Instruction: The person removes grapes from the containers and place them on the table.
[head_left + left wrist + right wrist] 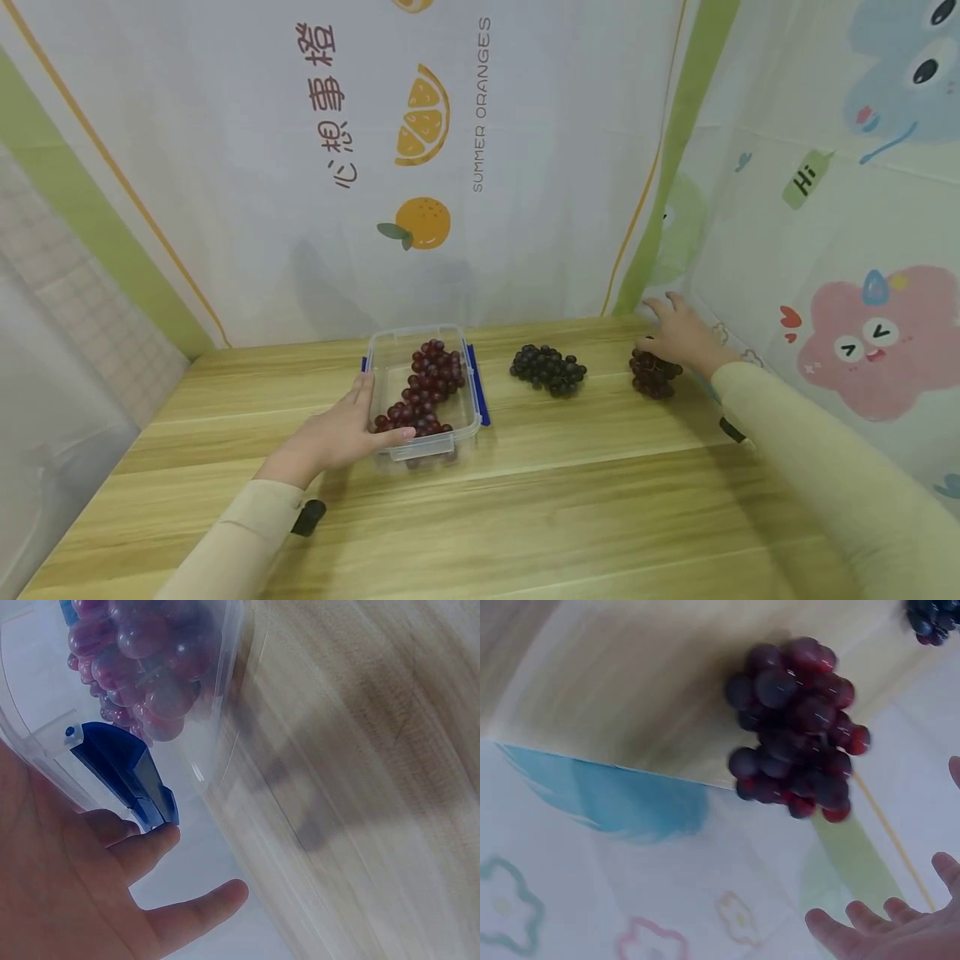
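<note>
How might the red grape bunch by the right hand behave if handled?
The red grape bunch may flex, as it is a cluster, not one solid piece. Glossy highlights suggest it could be slippery. Its lumpy outline would probably limit rolling.

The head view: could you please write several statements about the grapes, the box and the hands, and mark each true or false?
1. The left hand touches the clear box. True.
2. The black bunch lies inside the clear box. False: it lies on the wooden table, to the right of the clear box.
3. Red grapes are in the clear box. True.
4. The right hand grips the rightmost bunch. False: its fingers are spread near that bunch.
</note>
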A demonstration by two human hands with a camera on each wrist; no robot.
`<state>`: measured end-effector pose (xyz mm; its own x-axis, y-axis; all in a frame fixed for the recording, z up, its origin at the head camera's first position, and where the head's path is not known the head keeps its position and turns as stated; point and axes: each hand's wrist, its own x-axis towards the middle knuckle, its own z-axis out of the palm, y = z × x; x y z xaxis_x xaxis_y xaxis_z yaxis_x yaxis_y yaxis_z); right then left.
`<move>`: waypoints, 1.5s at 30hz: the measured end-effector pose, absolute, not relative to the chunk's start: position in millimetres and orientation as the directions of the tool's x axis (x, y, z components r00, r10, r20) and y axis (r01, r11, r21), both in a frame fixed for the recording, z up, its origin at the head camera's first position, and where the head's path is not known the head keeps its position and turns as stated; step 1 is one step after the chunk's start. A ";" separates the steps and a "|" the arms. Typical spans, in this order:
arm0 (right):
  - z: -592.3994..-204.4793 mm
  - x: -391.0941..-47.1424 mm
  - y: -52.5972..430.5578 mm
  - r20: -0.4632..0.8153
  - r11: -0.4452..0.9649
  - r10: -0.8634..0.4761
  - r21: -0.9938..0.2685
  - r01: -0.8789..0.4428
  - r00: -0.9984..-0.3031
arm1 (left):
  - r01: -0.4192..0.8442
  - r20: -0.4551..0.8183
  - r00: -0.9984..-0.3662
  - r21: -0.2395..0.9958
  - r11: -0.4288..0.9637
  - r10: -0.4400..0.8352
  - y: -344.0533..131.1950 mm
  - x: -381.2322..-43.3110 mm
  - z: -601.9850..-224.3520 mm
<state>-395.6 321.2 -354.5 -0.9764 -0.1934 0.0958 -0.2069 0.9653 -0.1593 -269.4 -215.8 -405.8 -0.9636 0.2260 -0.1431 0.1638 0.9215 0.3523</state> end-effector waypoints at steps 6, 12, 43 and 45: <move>-326.2 -389.4 298.4 0.088 0.957 -0.225 -0.167 -0.237 -0.970 | 0.166 -0.143 -0.963 0.343 0.924 0.227 -216.3 -269.8 -406.9; -302.1 -378.7 258.8 0.099 0.928 -0.262 -0.247 -0.279 -0.960 | 0.156 -0.154 -0.963 0.354 0.922 0.222 -216.3 -268.7 -407.2; -252.3 -341.3 65.5 -0.030 0.867 -0.374 -0.366 -0.338 -0.927 | 0.166 -0.150 -0.961 0.366 0.916 0.234 -214.9 -268.7 -401.5; -249.4 -344.3 53.7 -0.057 0.871 -0.370 -0.369 -0.325 -0.927 | 0.172 -0.146 -0.960 0.359 0.917 0.237 -215.1 -268.8 -400.7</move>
<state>-344.3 53.7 -249.4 -0.9271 -0.3703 -0.0572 -0.3251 0.8708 -0.3688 -268.8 -215.1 -400.7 -0.9604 0.2375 -0.1457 0.1723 0.9173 0.3591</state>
